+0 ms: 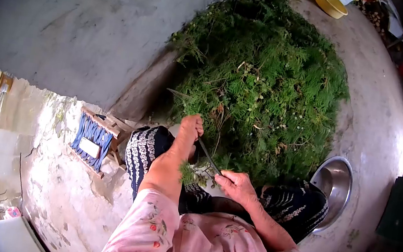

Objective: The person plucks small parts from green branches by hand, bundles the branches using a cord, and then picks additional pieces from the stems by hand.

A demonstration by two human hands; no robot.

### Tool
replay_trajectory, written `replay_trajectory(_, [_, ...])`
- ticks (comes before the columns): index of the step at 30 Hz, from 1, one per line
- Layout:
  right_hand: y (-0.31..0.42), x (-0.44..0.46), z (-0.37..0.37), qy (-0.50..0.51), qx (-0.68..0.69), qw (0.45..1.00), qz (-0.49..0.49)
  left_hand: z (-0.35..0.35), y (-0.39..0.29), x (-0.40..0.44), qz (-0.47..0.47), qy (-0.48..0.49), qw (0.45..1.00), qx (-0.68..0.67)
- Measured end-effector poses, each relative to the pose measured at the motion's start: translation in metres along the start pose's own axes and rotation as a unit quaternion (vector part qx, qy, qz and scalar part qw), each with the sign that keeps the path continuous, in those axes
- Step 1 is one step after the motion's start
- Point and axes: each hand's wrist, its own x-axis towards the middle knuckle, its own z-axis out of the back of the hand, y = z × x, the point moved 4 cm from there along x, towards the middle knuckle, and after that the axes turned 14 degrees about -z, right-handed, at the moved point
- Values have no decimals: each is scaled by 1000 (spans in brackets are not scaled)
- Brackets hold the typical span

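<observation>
My left hand (pixel 192 125) is closed in a fist at the near edge of a large heap of green conifer branches (pixel 268 89). A thin dark stick (pixel 209 156) slants from this fist down to my right hand (pixel 237 185), whose fingers are closed on its lower end. I cannot tell whether it is a bare branch or a tool. A leafy green sprig (pixel 193 175) hangs beside the right fingers, above my lap; where it joins is unclear.
A metal basin (pixel 342 183) stands by my right knee, and a yellow basin (pixel 331 4) lies beyond the heap. At left is a low stool with a woven blue seat (pixel 88 133). A grey wall (pixel 97 23) borders the heap.
</observation>
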Motion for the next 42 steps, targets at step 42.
replay_trajectory(42, [48, 326, 141, -67, -642, 762, -53, -49, -98, -70, -68, -149, 972, -166])
